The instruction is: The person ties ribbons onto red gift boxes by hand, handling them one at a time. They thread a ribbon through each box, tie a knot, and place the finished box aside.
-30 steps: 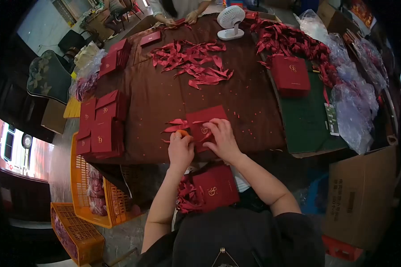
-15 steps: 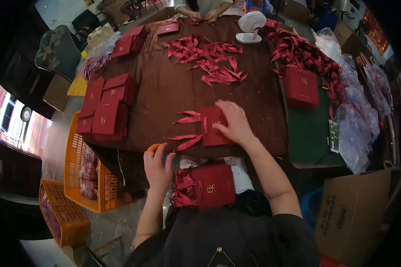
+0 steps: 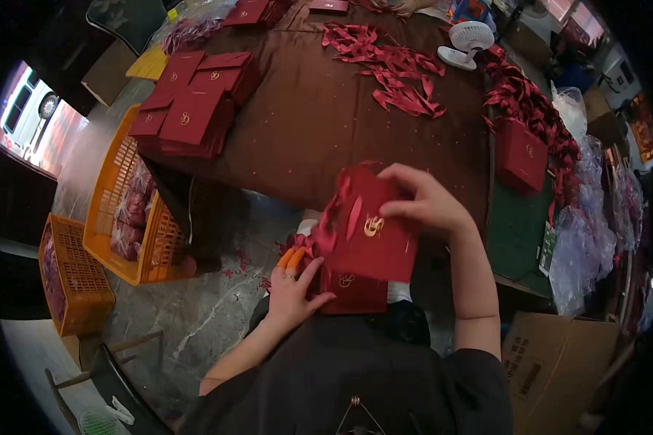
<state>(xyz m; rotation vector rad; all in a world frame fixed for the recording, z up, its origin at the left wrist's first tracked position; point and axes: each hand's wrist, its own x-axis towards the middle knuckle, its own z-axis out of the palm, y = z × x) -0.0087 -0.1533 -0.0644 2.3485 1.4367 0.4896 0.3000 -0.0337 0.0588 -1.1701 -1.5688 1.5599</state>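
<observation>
My right hand [image 3: 432, 203] grips a flat dark red gift bag [image 3: 377, 243] by its upper right edge, thumb on the front beside the gold logo. Red ribbon handles trail from the bag's left side. It is tilted over a stack of similar bags [image 3: 355, 293] on my lap and partly covers them. My left hand [image 3: 297, 283], with orange covers on two fingers and a ring, is at the left side of that stack by its red ribbons [image 3: 305, 246]. Its thumb and fingers are apart.
On the brown-covered table [image 3: 297, 138] are piled red bags [image 3: 196, 109], loose red ribbons [image 3: 384, 65] and a white fan [image 3: 466, 45]. More ribbons and a red bag [image 3: 522, 156] are at right. Orange crates [image 3: 98, 217] stand left; a cardboard box [image 3: 551, 362] is right.
My right hand has lifted the bag off the table edge and brought it over the lap stack. My left hand has moved to the ribbons there. The view has tilted down.
</observation>
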